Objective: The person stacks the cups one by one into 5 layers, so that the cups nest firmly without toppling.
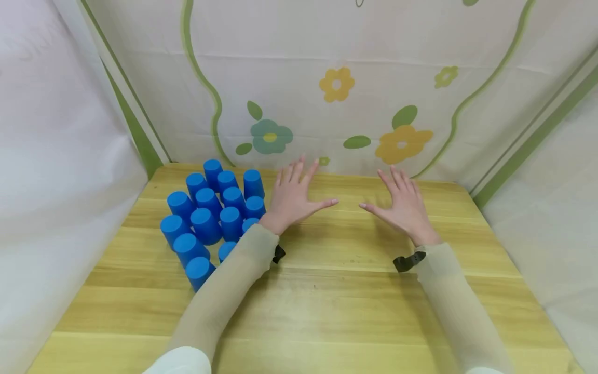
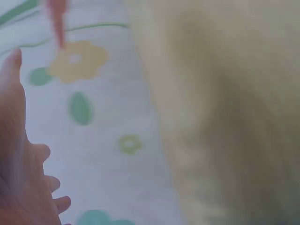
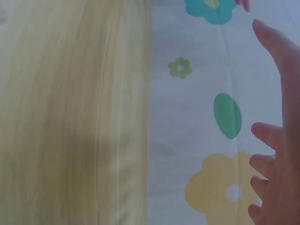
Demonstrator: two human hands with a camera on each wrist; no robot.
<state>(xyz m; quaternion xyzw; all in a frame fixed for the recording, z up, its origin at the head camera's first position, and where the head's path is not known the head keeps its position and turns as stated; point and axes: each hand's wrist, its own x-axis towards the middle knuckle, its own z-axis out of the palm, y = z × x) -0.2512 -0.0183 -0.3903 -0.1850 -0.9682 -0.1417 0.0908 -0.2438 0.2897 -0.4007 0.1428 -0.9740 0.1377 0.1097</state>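
Note:
Several blue cups stand upside down in a cluster on the left part of the wooden table. Just right of them, my left hand is held over the table with fingers spread and thumb pointing right; its forearm hides part of the nearest cups. My right hand mirrors it farther right, fingers spread and thumb pointing left. Neither palm holds anything. In the left wrist view the left hand shows at the left edge, and in the right wrist view the right hand shows at the right edge.
The wooden table ends at a white curtain printed with flowers and leaves. More white cloth hangs at the left and right sides. A black strap device sits on the right wrist.

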